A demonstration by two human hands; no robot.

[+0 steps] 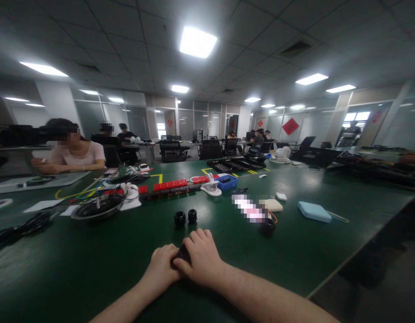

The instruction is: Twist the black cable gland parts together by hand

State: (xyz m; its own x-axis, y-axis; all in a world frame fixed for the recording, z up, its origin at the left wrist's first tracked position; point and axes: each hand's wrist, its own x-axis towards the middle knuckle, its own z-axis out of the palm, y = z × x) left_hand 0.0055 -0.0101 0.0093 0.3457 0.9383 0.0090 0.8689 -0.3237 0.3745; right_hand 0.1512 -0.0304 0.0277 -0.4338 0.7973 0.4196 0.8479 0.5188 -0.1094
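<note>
A small dark object (pixel 183 254) sits between my two hands, low over the near part of the green table (pixel 127 260); fingers cover most of it, so its kind is unclear. My left hand (pixel 163 264) closes round its left side. From the right and above, my right hand (pixel 203 258) wraps over it, thumb across the front. Just beyond my fingers stand two short black ribbed cylindrical parts: one on the left (pixel 179 218) and a slightly smaller-looking one on the right (pixel 192 216).
A metal bowl (pixel 81 214) with dark cables lies left. Farther back are red blocks (pixel 170 185), a white clip stand (pixel 212 188), a blue bin (pixel 227 184) and black trays (pixel 232 164). A light-blue case (pixel 314 211) lies right. A person (pixel 89 154) sits at the far left.
</note>
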